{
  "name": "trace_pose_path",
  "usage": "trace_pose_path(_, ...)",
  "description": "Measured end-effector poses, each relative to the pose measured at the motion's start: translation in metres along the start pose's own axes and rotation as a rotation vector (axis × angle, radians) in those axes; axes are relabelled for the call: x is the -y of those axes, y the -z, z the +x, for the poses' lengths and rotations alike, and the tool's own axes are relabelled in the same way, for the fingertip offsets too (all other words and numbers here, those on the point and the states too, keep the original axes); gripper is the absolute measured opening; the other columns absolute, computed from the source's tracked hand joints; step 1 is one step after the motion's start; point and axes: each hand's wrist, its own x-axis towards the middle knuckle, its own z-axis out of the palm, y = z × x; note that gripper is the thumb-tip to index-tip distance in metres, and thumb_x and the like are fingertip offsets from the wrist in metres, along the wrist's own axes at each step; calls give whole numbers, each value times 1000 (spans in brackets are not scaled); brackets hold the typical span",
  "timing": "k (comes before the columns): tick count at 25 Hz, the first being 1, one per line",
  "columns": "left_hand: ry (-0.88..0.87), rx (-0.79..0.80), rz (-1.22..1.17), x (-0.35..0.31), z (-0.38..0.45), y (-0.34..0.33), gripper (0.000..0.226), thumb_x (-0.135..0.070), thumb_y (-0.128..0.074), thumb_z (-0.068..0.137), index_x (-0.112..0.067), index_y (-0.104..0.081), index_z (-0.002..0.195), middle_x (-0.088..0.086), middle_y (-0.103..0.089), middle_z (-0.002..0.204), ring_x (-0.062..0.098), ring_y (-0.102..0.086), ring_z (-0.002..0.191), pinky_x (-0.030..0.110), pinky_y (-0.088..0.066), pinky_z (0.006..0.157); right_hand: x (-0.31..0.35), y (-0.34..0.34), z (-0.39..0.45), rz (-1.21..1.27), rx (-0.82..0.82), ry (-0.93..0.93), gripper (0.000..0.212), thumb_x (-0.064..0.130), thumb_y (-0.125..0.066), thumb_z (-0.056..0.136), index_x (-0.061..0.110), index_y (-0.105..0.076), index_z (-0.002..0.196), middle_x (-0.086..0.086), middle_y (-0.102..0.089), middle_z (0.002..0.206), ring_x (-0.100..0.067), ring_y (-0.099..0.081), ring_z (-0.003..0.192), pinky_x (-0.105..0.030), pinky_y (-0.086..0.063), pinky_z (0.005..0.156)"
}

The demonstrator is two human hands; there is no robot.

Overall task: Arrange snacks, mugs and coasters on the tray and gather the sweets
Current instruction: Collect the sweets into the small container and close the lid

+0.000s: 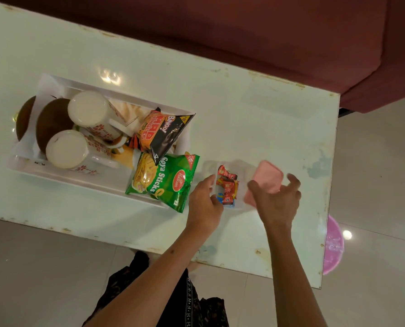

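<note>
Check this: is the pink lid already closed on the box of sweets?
No, the pink lid lies on the table beside the open clear box, with the right hand over it and the red sweets uncovered.

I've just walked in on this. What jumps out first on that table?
The bright snack packets: a green Soya Sticks bag hanging over the white tray's near end, and an orange-black Bingo bag leaning inside beside two upturned floral mugs. To the right, both hands frame a small clear box of red-wrapped sweets, with a pink lid beside it.
</note>
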Motion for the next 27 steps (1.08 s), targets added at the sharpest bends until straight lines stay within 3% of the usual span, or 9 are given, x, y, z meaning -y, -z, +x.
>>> trace_pose_path(3, 37, 22, -99, -1, 3, 3, 51, 14, -47, 82, -5, -47, 130, 8, -57, 123, 11, -52, 101, 17, -45, 80, 13, -16, -27, -88, 74, 166, 98, 47, -78, 52, 15, -33, 133, -15, -48, 124, -33, -47, 114, -41, -44, 94)
trace_pose_path(8, 62, 63, -158, 2, 6, 8, 50, 11, -52, 80, -5, -50, 128, 7, -57, 126, 12, -54, 101, 5, -43, 68, 19, -35, -42, -227, 26, 230, 91, 51, -78, 58, 12, -37, 130, -13, -47, 121, -32, -46, 113, -36, -43, 86)
trace_pose_path(13, 63, 72, -164, 7, 10, 10, 44, 3, -55, 81, -12, -57, 122, 6, -62, 121, 17, -58, 101, 28, -51, 83, 12, -38, -40, -273, 91, 270, 83, 48, -76, 66, 12, -40, 131, -11, -45, 128, -31, -46, 115, -40, -46, 85)
trace_pose_path(15, 69, 79, -166, 6, 10, 9, 40, -2, -59, 81, -13, -58, 120, 6, -62, 120, 19, -58, 102, 25, -53, 78, 9, -36, -36, -214, 131, 252, 74, 42, -75, 72, 16, -40, 131, -10, -47, 127, -31, -49, 113, -36, -45, 80)
trace_pose_path(18, 63, 79, -138, 4, 10, 10, 50, 6, -60, 75, -13, -56, 121, 7, -61, 118, 16, -59, 96, 10, -47, 66, 4, -30, -31, -81, 204, 200, 60, 26, -69, 81, 21, -38, 132, -10, -51, 125, -30, -54, 108, -28, -38, 74)
trace_pose_path(20, 51, 84, -87, 3, 7, 11, 56, 10, -59, 73, -14, -54, 123, 8, -59, 116, 20, -60, 98, 16, -49, 69, -1, -26, -31, -57, 251, 198, 57, 18, -65, 83, 22, -38, 133, -11, -52, 125, -30, -55, 105, -28, -40, 74)
trace_pose_path(23, 13, 131, -39, 5, -3, 13, 67, 12, -58, 72, -18, -47, 130, 12, -56, 113, 22, -58, 98, 20, -51, 70, -13, -21, -39, -52, 294, 191, 60, 10, -65, 81, 23, -38, 133, -12, -54, 125, -31, -59, 101, -36, -51, 80)
trace_pose_path(27, -13, 248, 102, 8, -16, 19, 83, 7, -61, 75, -28, -27, 142, 11, -47, 114, 22, -53, 102, 33, -54, 82, -29, -9, -48, -31, 389, 197, 74, 2, -67, 77, 28, -32, 137, -11, -55, 125, -27, -59, 101, -41, -53, 85)
